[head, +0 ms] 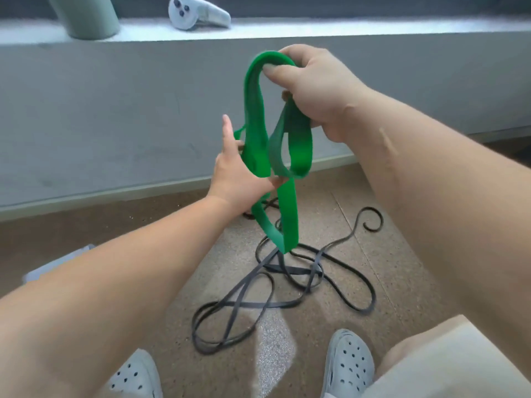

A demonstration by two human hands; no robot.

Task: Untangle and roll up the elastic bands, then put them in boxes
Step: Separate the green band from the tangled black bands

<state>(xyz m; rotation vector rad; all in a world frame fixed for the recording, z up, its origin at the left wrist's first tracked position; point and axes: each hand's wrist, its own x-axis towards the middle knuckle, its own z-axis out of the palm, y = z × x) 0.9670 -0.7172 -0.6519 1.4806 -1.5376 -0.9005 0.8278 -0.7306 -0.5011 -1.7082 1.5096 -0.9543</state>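
Note:
A wide green elastic band (254,110) hangs in loops in front of me, held up in the air. My right hand (319,87) grips its top loop, thumb pressed over the band. Lower and to the left, my left hand (238,179) holds the band's lower loops, fingers partly spread. The band's bottom end dangles just above the floor. Below it, thin black elastic bands (275,294) lie tangled in several loops on the speckled floor (359,326).
A grey ledge (115,110) runs across ahead, with a white controller (198,12) and a green cylindrical object (86,15) on top. A pale box corner (57,262) shows at the left behind my arm. My two grey clogs (349,366) stand at the bottom.

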